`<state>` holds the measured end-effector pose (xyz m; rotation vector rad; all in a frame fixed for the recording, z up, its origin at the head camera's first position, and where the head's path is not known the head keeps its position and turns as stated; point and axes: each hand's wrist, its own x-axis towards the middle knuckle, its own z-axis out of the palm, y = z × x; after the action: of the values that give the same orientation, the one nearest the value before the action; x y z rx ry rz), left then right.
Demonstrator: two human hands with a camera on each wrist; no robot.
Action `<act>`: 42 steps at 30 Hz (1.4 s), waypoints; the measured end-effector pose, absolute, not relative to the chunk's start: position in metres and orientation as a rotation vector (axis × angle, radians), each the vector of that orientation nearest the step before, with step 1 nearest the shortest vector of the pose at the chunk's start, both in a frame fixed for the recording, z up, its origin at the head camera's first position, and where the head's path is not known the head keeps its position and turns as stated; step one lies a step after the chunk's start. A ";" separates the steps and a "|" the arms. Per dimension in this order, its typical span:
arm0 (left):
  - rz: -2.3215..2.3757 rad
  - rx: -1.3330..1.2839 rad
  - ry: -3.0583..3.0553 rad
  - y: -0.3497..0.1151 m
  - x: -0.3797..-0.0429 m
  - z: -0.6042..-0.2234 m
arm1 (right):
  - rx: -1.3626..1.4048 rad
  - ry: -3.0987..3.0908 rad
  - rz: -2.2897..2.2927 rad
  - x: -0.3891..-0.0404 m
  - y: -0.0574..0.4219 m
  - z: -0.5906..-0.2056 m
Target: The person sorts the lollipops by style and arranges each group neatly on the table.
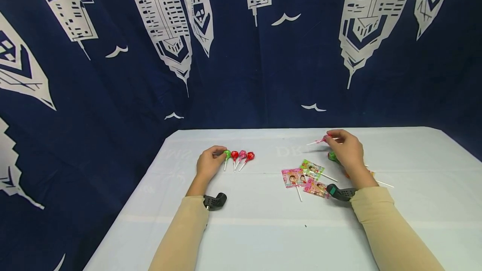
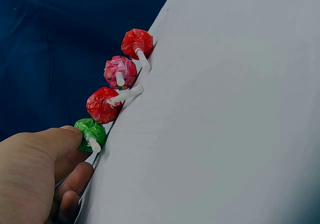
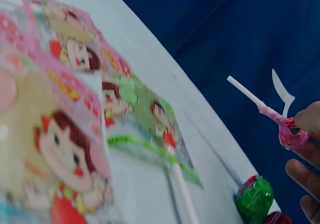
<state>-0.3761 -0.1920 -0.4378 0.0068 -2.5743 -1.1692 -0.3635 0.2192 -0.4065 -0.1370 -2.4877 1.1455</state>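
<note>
My left hand pinches the green-wrapped head of a lollipop at the left end of a short row. Beside it in the row are a red lollipop, a pink one and another red one, sticks toward me. Over the right back of the table, my right hand holds a pink-wrapped lollipop by its head, its white stick pointing left. Under that hand lies a green lollipop, partly hidden.
Flat lollipops in printed wrappers, one green and two pink, overlap left of my right wrist. An orange wrapper shows behind that wrist. The white table ends at a dark blue curtain.
</note>
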 end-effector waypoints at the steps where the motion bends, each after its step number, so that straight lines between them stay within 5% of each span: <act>1: -1.170 0.006 -2.574 -0.192 -0.376 -0.438 | -0.132 -2.475 1.170 -0.363 0.218 -0.405; 15: -1.176 0.011 -2.573 -0.191 -0.377 -0.438 | 0.079 -2.287 1.624 -0.359 0.191 -0.384; 42: -1.174 0.002 -2.571 -0.192 -0.378 -0.439 | 0.402 -2.528 1.616 -0.356 0.138 -0.393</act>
<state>-0.3777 -0.1923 -0.4395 0.0017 -2.5715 -1.1737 -0.3558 0.1379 -0.3927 0.4017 -2.5284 1.6162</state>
